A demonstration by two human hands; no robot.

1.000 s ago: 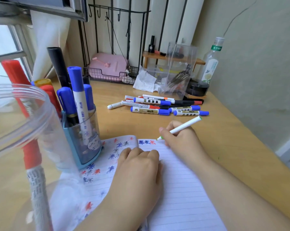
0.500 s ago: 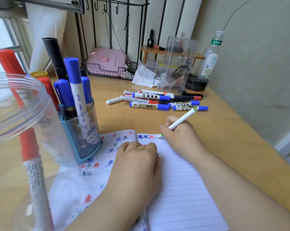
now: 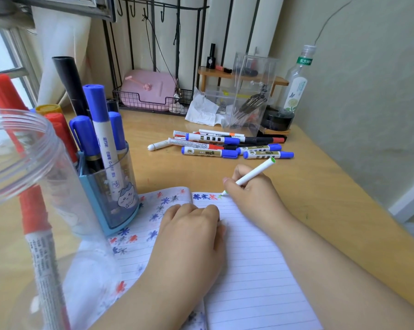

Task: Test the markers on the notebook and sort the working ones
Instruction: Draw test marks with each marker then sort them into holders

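Loose markers point(image 3: 225, 145) lie behind the notebook point(image 3: 253, 258), holder point(image 3: 110, 186) left.

White green-tipped marker point(image 3: 251, 176); lined notebook point(image 3: 253, 270) with blue and red stars; blue holder point(image 3: 110, 198); tan desk point(image 3: 320, 191).

bare wooden desk point(image 3: 320, 186) lies open right of the lined notebook point(image 3: 260, 270); a loose marker pile point(image 3: 225, 145) blocks behind, a blue transparent pen holder point(image 3: 110, 186) left.

White green-tipped marker point(image 3: 251, 176) is tilting, tip touching the top of the lined notebook point(image 3: 248, 270) lying open at lower centre. Capped markers point(image 3: 225, 145) are lying piled at centre; others are standing in the blue holder point(image 3: 110, 186) at left.
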